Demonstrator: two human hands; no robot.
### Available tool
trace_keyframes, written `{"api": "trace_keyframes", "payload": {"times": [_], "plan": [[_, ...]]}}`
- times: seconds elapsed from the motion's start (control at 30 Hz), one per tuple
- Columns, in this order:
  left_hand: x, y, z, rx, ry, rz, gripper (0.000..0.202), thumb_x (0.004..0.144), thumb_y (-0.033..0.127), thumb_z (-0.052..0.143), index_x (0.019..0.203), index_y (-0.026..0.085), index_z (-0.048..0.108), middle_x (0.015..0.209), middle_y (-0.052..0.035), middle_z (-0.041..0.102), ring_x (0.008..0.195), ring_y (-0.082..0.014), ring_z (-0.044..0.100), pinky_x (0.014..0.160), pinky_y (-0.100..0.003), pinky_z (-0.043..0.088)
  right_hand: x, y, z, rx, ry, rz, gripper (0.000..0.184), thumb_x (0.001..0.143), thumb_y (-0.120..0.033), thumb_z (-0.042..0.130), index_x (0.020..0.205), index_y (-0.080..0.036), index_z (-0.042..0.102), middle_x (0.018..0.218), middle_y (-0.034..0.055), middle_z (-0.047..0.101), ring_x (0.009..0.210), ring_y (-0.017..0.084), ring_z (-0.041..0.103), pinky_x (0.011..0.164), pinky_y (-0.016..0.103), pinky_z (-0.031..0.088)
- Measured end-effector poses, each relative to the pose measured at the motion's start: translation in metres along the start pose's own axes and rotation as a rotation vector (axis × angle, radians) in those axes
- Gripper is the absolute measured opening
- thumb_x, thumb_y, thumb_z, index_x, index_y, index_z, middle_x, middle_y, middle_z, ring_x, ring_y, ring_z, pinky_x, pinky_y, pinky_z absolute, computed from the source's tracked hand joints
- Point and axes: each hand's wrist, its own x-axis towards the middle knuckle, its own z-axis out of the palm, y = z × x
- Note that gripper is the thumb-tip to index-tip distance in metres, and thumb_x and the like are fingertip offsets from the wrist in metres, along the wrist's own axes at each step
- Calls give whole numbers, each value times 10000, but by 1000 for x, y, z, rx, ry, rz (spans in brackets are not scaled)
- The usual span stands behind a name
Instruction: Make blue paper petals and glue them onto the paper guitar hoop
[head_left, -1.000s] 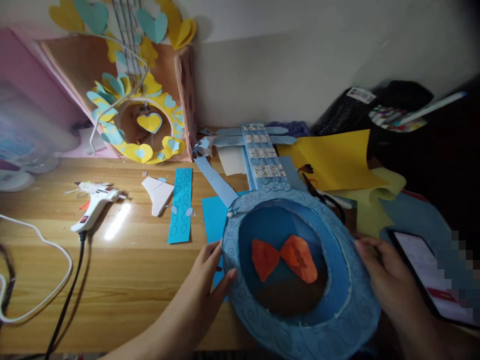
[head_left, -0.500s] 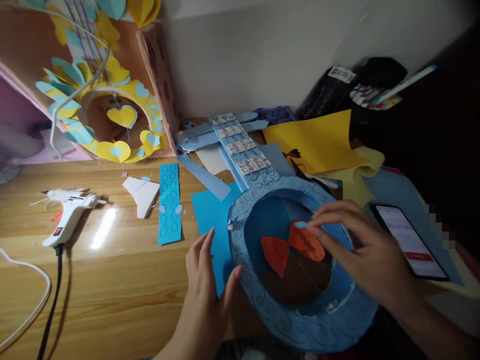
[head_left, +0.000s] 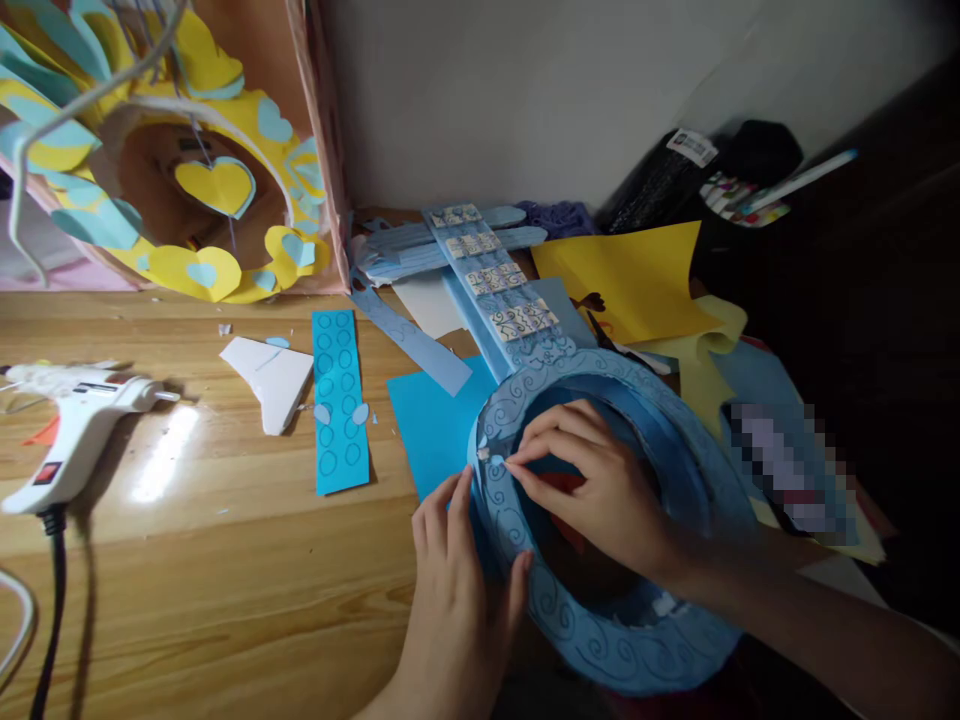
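A blue paper ring [head_left: 622, 650] with dark swirl drawings lies tilted on the table, joined to a patterned paper neck [head_left: 495, 280]. Between thumb and fingertips, my right hand [head_left: 600, 490] pinches a small light-blue paper piece [head_left: 498, 461] against the ring's upper-left rim, beside a whitish lump [head_left: 482, 453]. My left hand [head_left: 457, 580] has its fingers extended along the ring's left edge, the thumb apart and touching the rim lower down. Inside the opening, a red-orange paper shape [head_left: 568, 532] is mostly hidden behind my right hand.
A white glue gun [head_left: 82, 420] lies at left with its cord. A blue strip with drawn circles [head_left: 337, 380] and a white scrap [head_left: 271, 380] are nearby. A box with paper hearts [head_left: 319, 150] stands at back left. Yellow paper [head_left: 630, 285] lies at back right.
My right hand has moved left across the opening, bringing the light-blue piece to the ring's left rim. My left hand has come against the ring's left edge. The view has shifted.
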Motion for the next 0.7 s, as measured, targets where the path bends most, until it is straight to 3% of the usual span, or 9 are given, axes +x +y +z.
{"api": "trace_keyframes", "payload": {"times": [0.7], "plan": [[-1, -1, 0, -18, -36, -1, 582, 882, 265, 512, 1375, 146, 226, 1255, -164, 389, 1189, -270, 377, 976, -490, 408, 4, 0, 9, 79, -27, 167, 98, 812, -160, 630, 736, -202, 584, 797, -13, 576, 853, 148, 539, 857, 343, 388]]}}
